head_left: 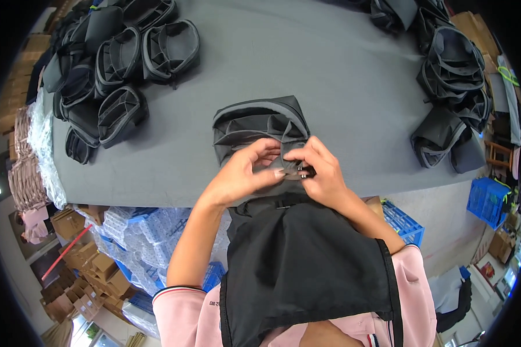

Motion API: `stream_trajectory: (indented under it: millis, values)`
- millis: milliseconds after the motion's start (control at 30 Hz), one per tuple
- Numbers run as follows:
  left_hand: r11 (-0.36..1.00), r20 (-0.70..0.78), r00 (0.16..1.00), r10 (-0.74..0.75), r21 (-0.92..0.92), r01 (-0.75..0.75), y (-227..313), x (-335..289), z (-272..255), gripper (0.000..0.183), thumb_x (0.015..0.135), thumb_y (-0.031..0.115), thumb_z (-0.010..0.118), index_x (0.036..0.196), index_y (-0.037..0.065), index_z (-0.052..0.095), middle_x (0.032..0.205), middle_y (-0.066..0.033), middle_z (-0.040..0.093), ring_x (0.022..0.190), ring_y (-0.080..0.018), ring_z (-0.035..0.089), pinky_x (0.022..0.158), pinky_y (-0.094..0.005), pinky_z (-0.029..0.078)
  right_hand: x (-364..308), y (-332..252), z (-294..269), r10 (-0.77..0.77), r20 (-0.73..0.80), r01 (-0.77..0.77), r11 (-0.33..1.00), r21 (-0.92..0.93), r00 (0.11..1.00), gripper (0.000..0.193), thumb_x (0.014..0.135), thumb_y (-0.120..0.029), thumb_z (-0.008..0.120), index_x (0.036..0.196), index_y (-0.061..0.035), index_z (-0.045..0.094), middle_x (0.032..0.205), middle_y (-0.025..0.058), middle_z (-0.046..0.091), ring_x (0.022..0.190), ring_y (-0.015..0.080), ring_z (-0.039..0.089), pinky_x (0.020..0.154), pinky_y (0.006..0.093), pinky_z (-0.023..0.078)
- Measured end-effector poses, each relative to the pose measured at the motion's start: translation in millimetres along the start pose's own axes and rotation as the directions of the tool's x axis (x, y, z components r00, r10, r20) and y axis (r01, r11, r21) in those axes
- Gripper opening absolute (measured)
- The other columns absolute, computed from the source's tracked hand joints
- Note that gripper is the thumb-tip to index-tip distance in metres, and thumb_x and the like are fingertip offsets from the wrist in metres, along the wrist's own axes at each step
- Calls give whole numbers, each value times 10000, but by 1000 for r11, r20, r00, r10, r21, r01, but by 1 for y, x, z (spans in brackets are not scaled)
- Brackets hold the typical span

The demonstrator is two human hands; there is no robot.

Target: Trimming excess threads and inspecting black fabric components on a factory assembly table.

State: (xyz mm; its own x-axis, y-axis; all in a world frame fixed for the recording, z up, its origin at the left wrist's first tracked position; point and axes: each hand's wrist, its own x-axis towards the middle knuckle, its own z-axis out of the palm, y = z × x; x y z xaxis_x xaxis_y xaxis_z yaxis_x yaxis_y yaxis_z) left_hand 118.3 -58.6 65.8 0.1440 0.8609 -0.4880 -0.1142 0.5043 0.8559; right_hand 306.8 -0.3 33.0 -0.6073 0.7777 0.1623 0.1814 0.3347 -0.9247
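Observation:
A dark grey pouch bag (260, 118) with inner dividers lies open in front of me on the grey-covered table. My left hand (246, 170) is at its near side, fingers curled against the fabric and thumb pointing right. Across from it, my right hand (324, 173) pinches the bag's near right edge. Small shiny bits show beside the right fingertips; what they are I cannot make out. Both hands partly hide the near edge of the bag.
The table (347, 75) carries several similar pouches (171, 49) in a pile at the far left and more pouches (451, 61) at the right. A black apron (307, 260) hangs before me. Below the table stand blue crates (404, 222), cartons (92, 263) and plastic-wrapped goods (145, 237).

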Motion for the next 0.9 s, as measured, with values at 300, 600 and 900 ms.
stream_trajectory:
  millis: [300,600,900]
  values:
    - [596,-309,688,657,771,-223,-43,-16,35,495,647,14,748,1087,30,521,1072,-144,513,921,-316,571,741,-352,503,15,10,10,15,97,-18,999,29,995,195,680,31,699,848,-55,651,703,48,480,600,173,491,524,283,393]
    - [884,-168,982,83,468,5,-41,-26,39,242,768,184,709,937,18,662,804,-64,591,711,-186,579,649,-291,469,24,25,-27,27,712,-11,1000,-28,701,140,717,-108,714,795,-27,631,739,62,552,688,238,558,581,351,405]
    - [987,133,978,-162,36,159,-59,-22,28,195,849,175,656,935,0,660,891,5,593,857,-92,516,770,-237,423,-5,40,5,61,352,-183,928,325,934,170,792,-135,650,676,-20,602,633,1,504,563,71,459,509,238,321]
